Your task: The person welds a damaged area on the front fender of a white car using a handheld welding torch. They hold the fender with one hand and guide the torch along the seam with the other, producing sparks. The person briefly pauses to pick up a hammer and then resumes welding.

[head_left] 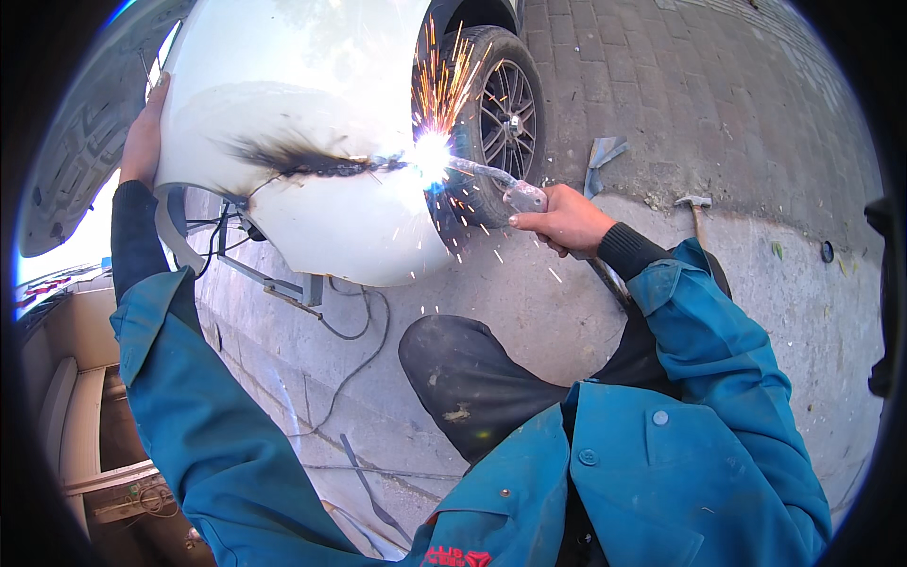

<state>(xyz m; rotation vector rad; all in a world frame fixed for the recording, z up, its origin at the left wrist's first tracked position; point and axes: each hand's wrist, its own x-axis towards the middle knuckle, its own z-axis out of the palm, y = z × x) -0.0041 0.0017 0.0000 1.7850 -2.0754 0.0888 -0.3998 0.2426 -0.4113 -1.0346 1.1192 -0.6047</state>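
My right hand [565, 223] is wrapped round the handle of a welding torch [522, 196]. The torch's bent neck reaches left to a white-blue arc on a white car fender [321, 66], close to the wheel arch. Orange sparks fly upward and some drop below. A blackened, scorched seam [316, 163] runs leftward across the panel from the arc; the glare hides the torch tip. My left hand [145, 137] rests against the fender's left edge, thumb side up, most of its fingers out of sight behind the edge.
Behind the arc stands a car wheel [508, 118]. A hammer [695, 210] and a bent metal scrap [602, 163] lie on the ground to the right. Cables [378, 331] trail over the concrete below the fender, near a metal strip [368, 487]. A raised hood [80, 123] is at far left.
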